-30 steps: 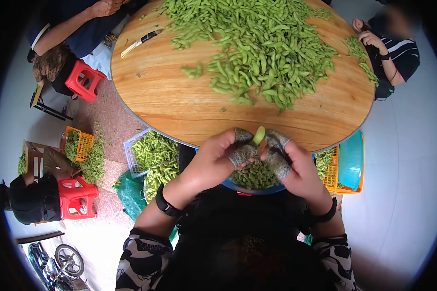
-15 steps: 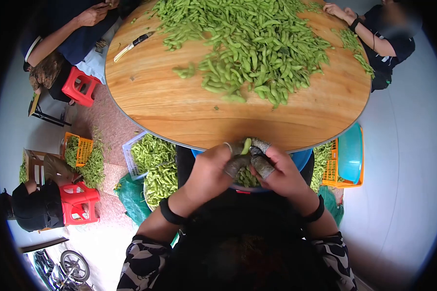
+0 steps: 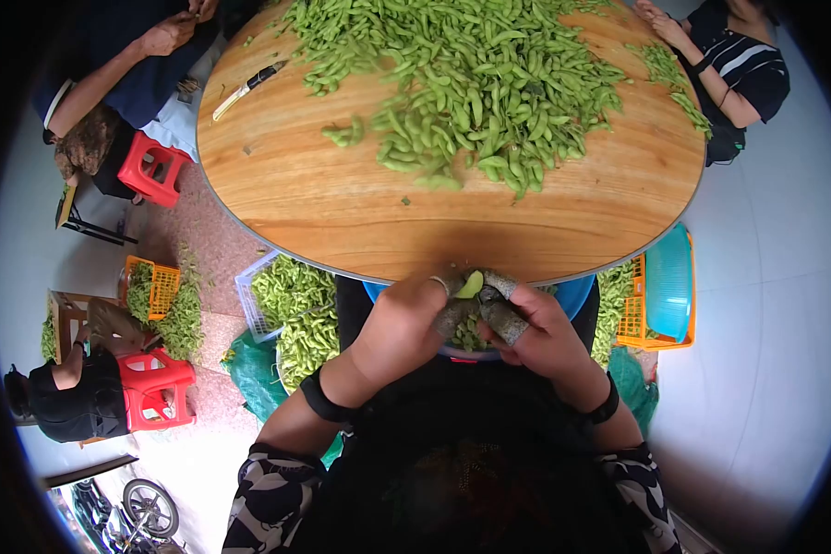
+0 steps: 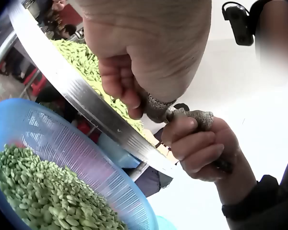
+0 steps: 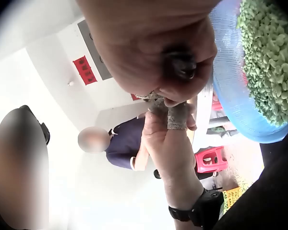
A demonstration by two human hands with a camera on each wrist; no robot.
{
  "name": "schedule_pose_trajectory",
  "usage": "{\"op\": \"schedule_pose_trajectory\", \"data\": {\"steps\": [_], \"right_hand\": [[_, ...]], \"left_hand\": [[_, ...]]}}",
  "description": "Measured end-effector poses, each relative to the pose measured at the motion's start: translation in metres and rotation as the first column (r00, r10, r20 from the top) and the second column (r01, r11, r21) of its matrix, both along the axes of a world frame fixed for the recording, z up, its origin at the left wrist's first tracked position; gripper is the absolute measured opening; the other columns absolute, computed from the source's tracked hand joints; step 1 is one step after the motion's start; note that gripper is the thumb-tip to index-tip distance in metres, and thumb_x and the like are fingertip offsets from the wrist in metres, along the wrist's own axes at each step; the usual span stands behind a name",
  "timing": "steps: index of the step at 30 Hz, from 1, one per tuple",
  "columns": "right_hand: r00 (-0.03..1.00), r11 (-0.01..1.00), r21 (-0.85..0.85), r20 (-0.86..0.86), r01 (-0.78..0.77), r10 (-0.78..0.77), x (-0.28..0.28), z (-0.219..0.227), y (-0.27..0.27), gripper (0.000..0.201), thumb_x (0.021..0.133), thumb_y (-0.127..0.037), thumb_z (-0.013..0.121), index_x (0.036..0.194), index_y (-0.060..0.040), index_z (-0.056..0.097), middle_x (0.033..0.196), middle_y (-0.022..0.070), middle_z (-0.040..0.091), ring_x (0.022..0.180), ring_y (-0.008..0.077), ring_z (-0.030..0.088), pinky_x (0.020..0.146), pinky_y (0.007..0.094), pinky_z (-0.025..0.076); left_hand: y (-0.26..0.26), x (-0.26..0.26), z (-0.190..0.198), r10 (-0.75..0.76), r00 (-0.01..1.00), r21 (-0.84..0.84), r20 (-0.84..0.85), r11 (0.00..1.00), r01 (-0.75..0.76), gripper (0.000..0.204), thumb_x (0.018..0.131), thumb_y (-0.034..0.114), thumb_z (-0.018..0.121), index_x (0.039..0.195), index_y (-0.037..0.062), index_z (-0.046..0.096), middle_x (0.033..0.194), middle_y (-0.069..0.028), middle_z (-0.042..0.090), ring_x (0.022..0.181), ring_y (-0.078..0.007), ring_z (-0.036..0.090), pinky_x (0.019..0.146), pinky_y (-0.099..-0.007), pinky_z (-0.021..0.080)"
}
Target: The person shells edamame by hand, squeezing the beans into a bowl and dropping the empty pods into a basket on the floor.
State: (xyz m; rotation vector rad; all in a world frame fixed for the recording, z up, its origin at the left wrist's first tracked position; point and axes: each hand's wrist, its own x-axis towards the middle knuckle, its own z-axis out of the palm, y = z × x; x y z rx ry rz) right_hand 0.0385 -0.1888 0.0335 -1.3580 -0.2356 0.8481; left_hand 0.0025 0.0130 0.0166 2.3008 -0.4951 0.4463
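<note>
In the head view a green soybean pod (image 3: 471,284) shows between the two hands, just off the table's near edge. My left hand (image 3: 399,325) pinches it between thumb and finger, both wrapped in grey fingertip covers. Close against it, my right hand (image 3: 545,328) curls round a glossy dark handle (image 5: 181,64), seen in the palm in the right wrist view. The working end of this small dark-handled tool is hidden by the fingers. Below the hands sits a blue basket (image 4: 110,175) holding many shelled green beans (image 4: 48,191).
A large heap of pods (image 3: 489,83) covers the far part of the round wooden table (image 3: 342,217). A black-handled knife (image 3: 249,90) lies at its left. Pod-filled crates, including a white one (image 3: 249,305) and an orange one (image 3: 632,314), stand below. Other people sit around.
Both hands have drawn together and moved slightly left and down from the table edge. The pod stays between them, now turned a little. The person at the right has shifted their arms.
</note>
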Motion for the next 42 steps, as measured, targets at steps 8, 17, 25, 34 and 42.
{"op": "schedule_pose_trajectory", "data": {"steps": [8,17,25,34,42], "right_hand": [[0.936,0.991,-0.110,0.352,0.072,-0.029,0.004,-0.011,-0.005,0.035,0.088,-0.015,0.062,0.120,-0.0032,0.055,0.079,0.0055,0.061,0.061,0.0126,0.056,0.055,0.0261,0.046],[0.497,0.878,-0.411,0.831,0.247,0.249,-0.003,-0.007,0.020,0.034,0.071,-0.015,0.071,0.096,0.0020,0.056,0.082,0.0210,0.062,0.073,0.0398,0.063,0.063,0.0449,0.051],[0.531,0.801,-0.505,0.796,0.320,0.290,-0.004,-0.006,0.006,0.028,0.064,-0.003,0.065,0.090,0.0015,0.057,0.089,0.0188,0.061,0.083,0.0391,0.062,0.067,0.0430,0.051],[0.372,0.887,-0.348,0.900,0.305,0.226,-0.008,0.012,0.006,0.030,0.065,0.003,0.060,0.095,0.0004,0.063,0.107,0.0177,0.064,0.093,0.0359,0.064,0.078,0.0394,0.054],[0.506,0.924,-0.301,0.850,0.238,0.147,-0.013,-0.001,0.018,0.020,0.080,-0.010,0.068,0.095,0.0008,0.061,0.090,0.0182,0.063,0.076,0.0327,0.064,0.064,0.0384,0.052]], "left_hand": [[0.004,-0.012,0.004,-0.371,0.670,-0.616,-0.642,0.770,-0.164,0.015,0.092,0.000,0.049,0.099,0.0012,0.063,0.078,-0.0034,0.063,0.071,-0.0129,0.057,0.063,-0.0283,0.047],[0.008,-0.023,0.005,-0.258,0.840,-0.323,-0.477,0.941,0.106,0.017,0.081,-0.008,0.051,0.096,-0.0011,0.056,0.085,-0.0221,0.060,0.084,-0.0416,0.061,0.072,-0.0367,0.050],[0.029,-0.041,0.002,-0.200,0.761,-0.366,-0.617,0.929,-0.052,0.021,0.090,-0.001,0.052,0.110,0.0002,0.060,0.082,-0.0075,0.064,0.073,-0.0141,0.058,0.067,-0.0291,0.048],[0.016,-0.035,-0.004,0.008,0.897,-0.157,-0.442,0.984,-0.086,0.006,0.081,0.003,0.059,0.084,-0.0010,0.056,0.076,-0.0236,0.060,0.075,-0.0441,0.060,0.059,-0.0440,0.049],[0.007,-0.030,0.006,0.056,0.943,-0.091,-0.328,0.992,-0.091,0.010,0.080,0.004,0.061,0.075,0.0012,0.053,0.070,-0.0199,0.057,0.069,-0.0412,0.059,0.057,-0.0439,0.048]]}}
